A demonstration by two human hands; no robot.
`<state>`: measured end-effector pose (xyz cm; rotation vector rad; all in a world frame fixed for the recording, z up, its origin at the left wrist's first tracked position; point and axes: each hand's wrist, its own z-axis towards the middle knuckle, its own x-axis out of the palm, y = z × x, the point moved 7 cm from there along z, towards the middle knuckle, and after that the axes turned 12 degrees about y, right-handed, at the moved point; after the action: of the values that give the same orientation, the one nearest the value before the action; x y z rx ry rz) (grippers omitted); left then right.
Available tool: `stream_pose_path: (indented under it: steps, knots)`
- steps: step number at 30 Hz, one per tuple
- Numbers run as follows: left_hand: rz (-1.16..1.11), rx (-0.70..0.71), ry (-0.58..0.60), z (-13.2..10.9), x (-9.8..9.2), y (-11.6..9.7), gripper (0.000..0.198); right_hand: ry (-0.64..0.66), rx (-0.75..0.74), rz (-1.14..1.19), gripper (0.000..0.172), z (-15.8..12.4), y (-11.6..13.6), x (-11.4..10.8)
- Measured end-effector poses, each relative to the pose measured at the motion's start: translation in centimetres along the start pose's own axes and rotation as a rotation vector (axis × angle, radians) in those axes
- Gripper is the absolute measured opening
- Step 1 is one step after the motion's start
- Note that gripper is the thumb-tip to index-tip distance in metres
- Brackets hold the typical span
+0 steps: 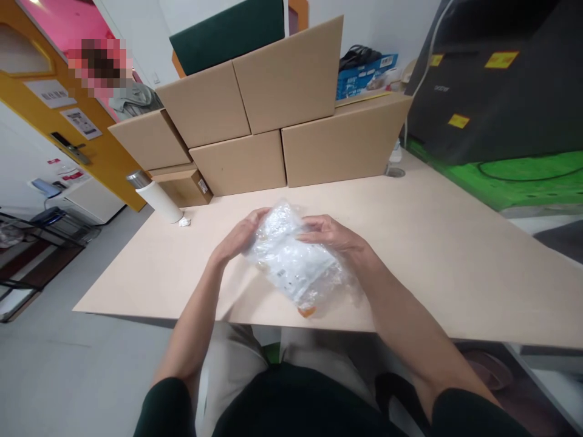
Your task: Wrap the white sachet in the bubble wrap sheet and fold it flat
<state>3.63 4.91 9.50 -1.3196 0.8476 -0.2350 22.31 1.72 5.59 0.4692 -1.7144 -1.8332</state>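
Note:
A crinkled clear plastic bag (298, 258) with something white inside is held over the near middle of the table. It is slightly blurred, and small dark printed marks and an orange patch (306, 311) show on it. My left hand (241, 235) grips its left upper side, with the fingertips partly hidden behind the plastic. On the upper right side, my right hand (331, 233) has thumb and fingers closed on the plastic. What exactly the bag contains cannot be made out.
Several cardboard boxes (239, 164) are stacked along the back of the pale table (446, 255). A white bottle (159, 201) leans at the left beside crumpled white paper (184, 222). A large black case (496, 91) rests on a green surface at right. Another person stands near the yellow door (68, 133).

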Motion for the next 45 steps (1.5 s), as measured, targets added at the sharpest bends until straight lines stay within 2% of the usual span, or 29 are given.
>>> stream_pose_path:
  steps: [2,4,8,11,13,15,16,18,20,22,25,29,31,35,40,45]
  knots:
    - [-0.252,-0.001,0.081,-1.0,0.7,1.3,0.083,-0.060,-0.013,0.022,0.037,0.2,-0.4,-0.3]
    - [-0.445,0.006,0.069,-1.6,1.4,2.8,0.083,-0.149,-0.023,0.058,0.039,0.6,-1.0,-0.8]
    - [-0.663,-0.021,-0.130,-1.4,1.9,6.4,0.064,-0.374,0.004,0.067,0.044,1.5,-3.4,-2.3]
    - [-0.703,-0.096,-0.327,-0.4,1.8,9.0,0.064,-0.555,0.053,-0.168,0.039,1.8,-5.1,-3.8]
    - [-0.660,-0.146,-0.450,0.3,1.5,10.5,0.075,-0.661,0.126,-0.440,0.040,1.7,-5.6,-4.8]
    - [-0.524,-0.164,-0.529,1.0,1.1,11.5,0.085,-0.695,0.158,-0.746,0.047,1.7,-5.4,-4.9]
    - [-0.420,-0.162,-0.552,1.2,1.0,11.7,0.084,-0.673,0.144,-0.886,0.049,1.8,-5.1,-4.6]
    - [-0.162,-0.156,-0.564,1.7,0.9,11.7,0.068,-0.554,0.087,-1.103,0.051,2.3,-4.7,-3.4]
    - [0.091,-0.149,-0.558,1.9,1.0,11.3,0.047,-0.376,0.096,-1.214,0.058,2.9,-5.0,-2.2]
    - [0.294,-0.138,-0.533,1.8,1.0,10.8,0.040,-0.223,0.178,-1.244,0.070,3.3,-5.7,-1.4]
    - [0.498,-0.102,-0.410,1.6,0.8,10.1,0.052,-0.101,0.300,-1.237,0.082,3.5,-6.5,-1.5]
    - [0.644,-0.150,-0.043,1.4,0.8,10.1,0.084,0.021,0.355,-1.237,0.096,3.5,-6.6,-2.2]
    - [0.733,-0.207,0.078,1.2,0.8,10.3,0.100,0.085,0.361,-1.242,0.103,3.4,-6.8,-2.5]
    - [0.840,-0.273,0.158,1.7,0.8,10.6,0.111,0.137,0.372,-1.255,0.111,3.4,-7.3,-2.9]
    - [0.856,-0.303,0.171,2.0,1.2,10.5,0.112,0.110,0.387,-1.289,0.108,3.4,-7.6,-2.8]
    - [0.875,-0.337,0.174,1.6,1.5,10.4,0.111,0.124,0.401,-1.350,0.103,3.7,-5.9,-2.1]
